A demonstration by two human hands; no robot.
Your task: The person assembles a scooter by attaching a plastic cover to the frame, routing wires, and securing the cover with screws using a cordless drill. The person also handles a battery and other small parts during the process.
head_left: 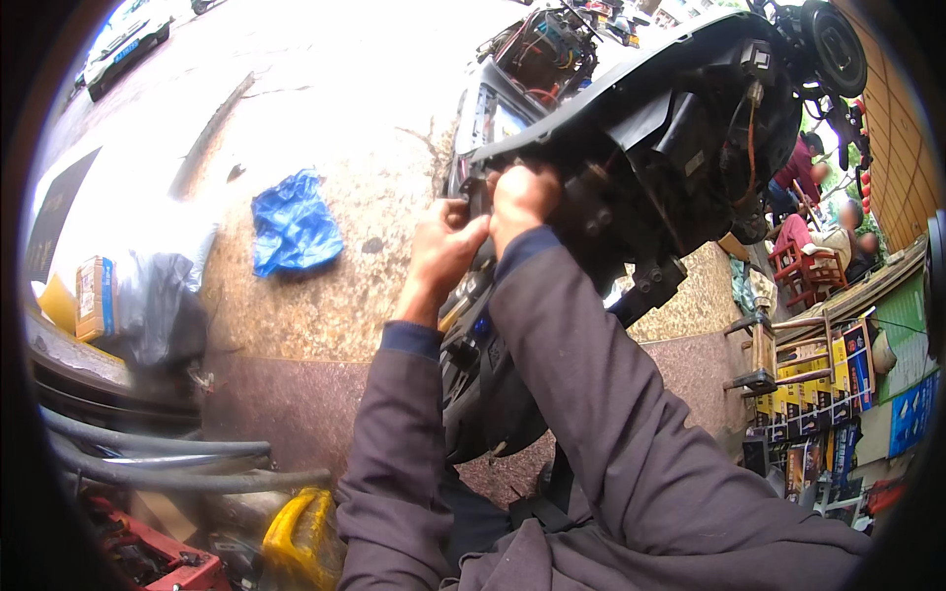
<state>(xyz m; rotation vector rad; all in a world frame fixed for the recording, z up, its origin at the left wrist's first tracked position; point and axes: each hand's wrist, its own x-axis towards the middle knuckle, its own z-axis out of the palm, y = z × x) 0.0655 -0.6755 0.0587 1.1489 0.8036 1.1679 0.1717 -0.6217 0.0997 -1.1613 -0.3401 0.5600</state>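
A black scooter body [680,128] with its panels off and wires showing fills the upper right. Both my hands are pressed against the edge of its black plastic panel [591,108]. My left hand [445,246] has its fingers curled at the panel's lower edge. My right hand [522,197] is clenched just beside it, a little higher, on the same edge. Whether either hand holds a small part or tool is hidden by the fingers. Grey sleeves cover both forearms.
A crumpled blue plastic bag [293,224] lies on the pavement to the left. A black bag [163,305] and a small box [96,295] sit at the far left, grey hoses [158,463] below. A yellow container [301,537] is near my knee. Seated people and red stools [803,271] at right.
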